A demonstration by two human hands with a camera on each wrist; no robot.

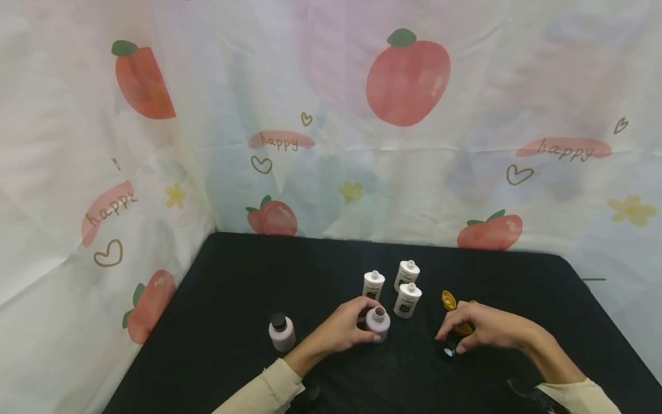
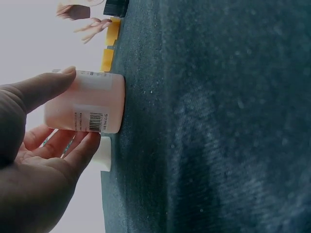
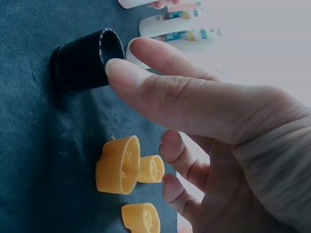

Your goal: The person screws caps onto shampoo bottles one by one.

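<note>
Left hand [image 1: 342, 326] around the uncapped pink bottle [image 1: 379, 326]

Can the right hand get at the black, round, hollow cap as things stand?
Looks like yes: the right hand has its thumb and index finger at the black, round, hollow cap, with nothing visibly between; the yellow-orange hollow caps stand off to one side.

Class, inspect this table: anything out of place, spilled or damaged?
No spill or damage shows. Odd: the pink bottle in the left hand and three white bottles stand uncapped; a black cap and yellow caps sit detached near the right hand.
</note>
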